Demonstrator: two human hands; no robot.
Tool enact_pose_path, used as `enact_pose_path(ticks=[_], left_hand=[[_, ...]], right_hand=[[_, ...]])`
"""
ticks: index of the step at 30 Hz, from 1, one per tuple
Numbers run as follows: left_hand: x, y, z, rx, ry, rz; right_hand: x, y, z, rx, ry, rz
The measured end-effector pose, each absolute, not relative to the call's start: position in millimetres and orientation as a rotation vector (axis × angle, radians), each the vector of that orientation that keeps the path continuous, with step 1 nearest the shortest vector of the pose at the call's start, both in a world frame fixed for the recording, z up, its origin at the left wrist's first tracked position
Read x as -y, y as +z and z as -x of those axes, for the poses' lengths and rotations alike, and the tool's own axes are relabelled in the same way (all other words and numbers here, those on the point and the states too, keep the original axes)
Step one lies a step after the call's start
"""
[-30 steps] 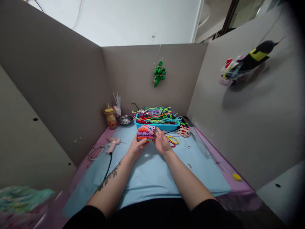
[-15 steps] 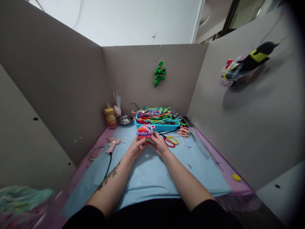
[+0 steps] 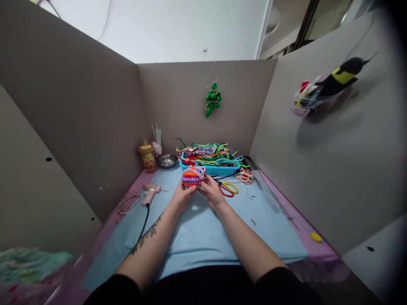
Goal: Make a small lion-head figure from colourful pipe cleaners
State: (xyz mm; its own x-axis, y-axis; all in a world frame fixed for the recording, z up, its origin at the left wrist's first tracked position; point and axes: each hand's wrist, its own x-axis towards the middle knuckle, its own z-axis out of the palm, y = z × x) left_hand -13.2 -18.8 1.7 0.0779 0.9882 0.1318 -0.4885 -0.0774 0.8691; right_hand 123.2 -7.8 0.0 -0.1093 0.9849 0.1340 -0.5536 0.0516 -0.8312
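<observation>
A small striped fuzzy piece (image 3: 193, 176) in pink, orange, red and purple is held up over the blue-covered table, in front of the basket. My left hand (image 3: 182, 195) grips its left and lower side, thumb along the bottom edge. My right hand (image 3: 211, 190) closes on its lower right side. The fingers behind the piece are partly hidden. Just right of my right hand lie scissors (image 3: 226, 189) with red and yellow handles. Behind the piece, a blue basket (image 3: 219, 170) holds a tangle of coloured fuzzy stems (image 3: 216, 155).
A pink glue gun (image 3: 150, 194) lies left with its cable. Farther back are a metal bowl (image 3: 167, 161) and a jar (image 3: 147, 159). A pink-and-red fuzzy piece (image 3: 244, 176) sits right of the scissors. Grey partitions (image 3: 178, 101) enclose the table.
The striped piece has shifted slightly left and turned a little in my hands. The thumb of my left hand has moved slightly along its lower edge.
</observation>
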Motion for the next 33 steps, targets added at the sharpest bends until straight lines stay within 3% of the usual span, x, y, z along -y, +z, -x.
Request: enact_pose_path(ticks=[11,20,26,33], left_hand=[[19,-2,7,-0.723,1.464,-1.061],[8,-12,24,-0.795,1.398,-0.849],[9,-7,28,-0.978,1.512,-1.029],[10,-8,29,-0.98,1.497,-0.933]], right_hand=[[5,-5,-121,0.909,1.472,0.697],[-7,-9,-138,0.752,1.685,0.557],[-8,-8,-143,0.688,1.84,0.565],[-2,-2,-139,0.805,1.726,0.479]])
